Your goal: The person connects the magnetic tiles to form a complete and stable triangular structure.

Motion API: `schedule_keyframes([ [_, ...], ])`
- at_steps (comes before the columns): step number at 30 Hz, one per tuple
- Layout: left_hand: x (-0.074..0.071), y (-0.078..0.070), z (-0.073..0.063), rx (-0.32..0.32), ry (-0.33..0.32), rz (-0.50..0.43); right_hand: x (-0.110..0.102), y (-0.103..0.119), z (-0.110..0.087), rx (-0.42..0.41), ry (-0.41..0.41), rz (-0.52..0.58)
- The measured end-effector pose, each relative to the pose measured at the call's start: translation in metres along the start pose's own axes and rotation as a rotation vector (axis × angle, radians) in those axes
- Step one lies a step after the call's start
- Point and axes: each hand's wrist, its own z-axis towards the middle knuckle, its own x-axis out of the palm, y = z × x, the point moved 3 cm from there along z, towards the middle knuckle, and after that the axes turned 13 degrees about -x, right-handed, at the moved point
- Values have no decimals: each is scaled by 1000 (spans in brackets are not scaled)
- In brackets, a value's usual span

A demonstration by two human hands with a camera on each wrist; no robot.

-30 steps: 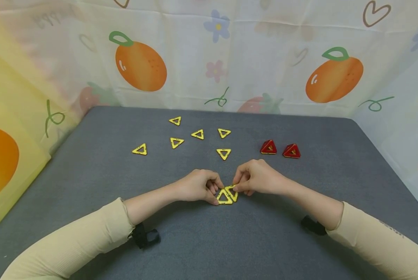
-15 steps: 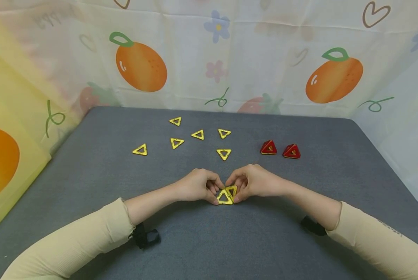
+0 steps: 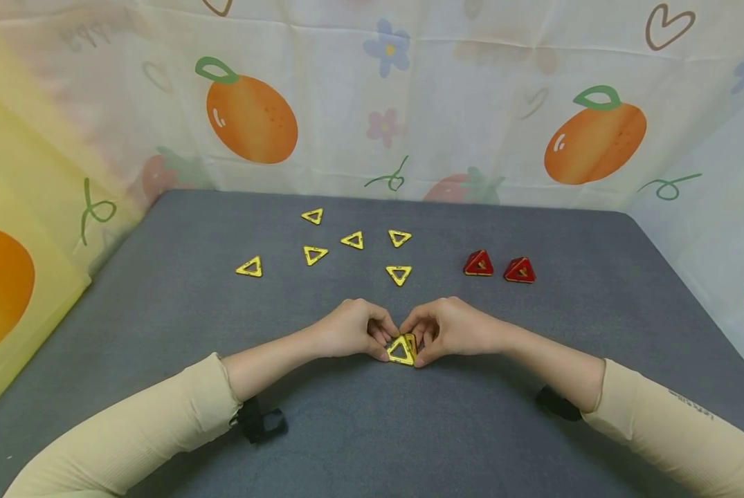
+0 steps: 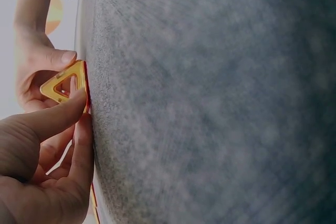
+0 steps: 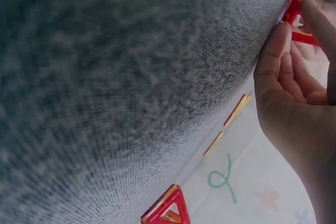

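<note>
Yellow triangles (image 3: 408,351) — between the fingers (image 3: 384,319)

Left hand (image 3: 353,328) pinches left side of yellow triangle pair (image 3: 400,360); right hand (image 3: 457,328) grips its right; six loose yellow triangles (image 3: 398,268) beyond pair, two red pyramids (image 3: 471,265) beyond pair rightward
</note>
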Motion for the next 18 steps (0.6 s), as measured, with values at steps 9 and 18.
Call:
schedule_keyframes([
  [9, 0, 1, 1, -4, 5, -6, 2, 3, 0, -28, -12, -57],
  [18, 0, 1, 1, -8, 8, -9, 3, 5, 0, -55, -15, -87],
])
